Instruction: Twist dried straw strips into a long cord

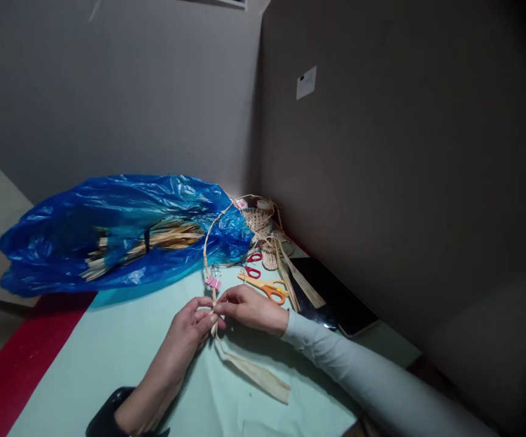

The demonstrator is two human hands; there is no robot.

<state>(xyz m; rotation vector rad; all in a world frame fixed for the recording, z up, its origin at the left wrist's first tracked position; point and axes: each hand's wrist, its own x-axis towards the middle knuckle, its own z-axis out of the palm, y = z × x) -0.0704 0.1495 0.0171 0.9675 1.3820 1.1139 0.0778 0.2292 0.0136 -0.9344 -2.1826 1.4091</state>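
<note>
Fingers of my left hand [194, 321] and my right hand [247, 308] pinch together on the lower end of a braided straw cord [205, 246]. Just above the fingertips, a pink binder clip [213, 283] grips the cord. From there the cord arcs up over the blue bag toward the back. Below my hands a loose flat strip of dried leaf [263, 377] trails across the pale green cloth. The exact strands between my fingers are partly hidden.
A blue plastic bag [76, 206] holds a tied bundle of dried strips [172, 237]. Orange-handled scissors [269, 289] and red-handled scissors [252, 272] lie beyond my right hand. Behind are a small woven basket [257, 223], a black tablet [331, 291], and grey partitions [381, 152].
</note>
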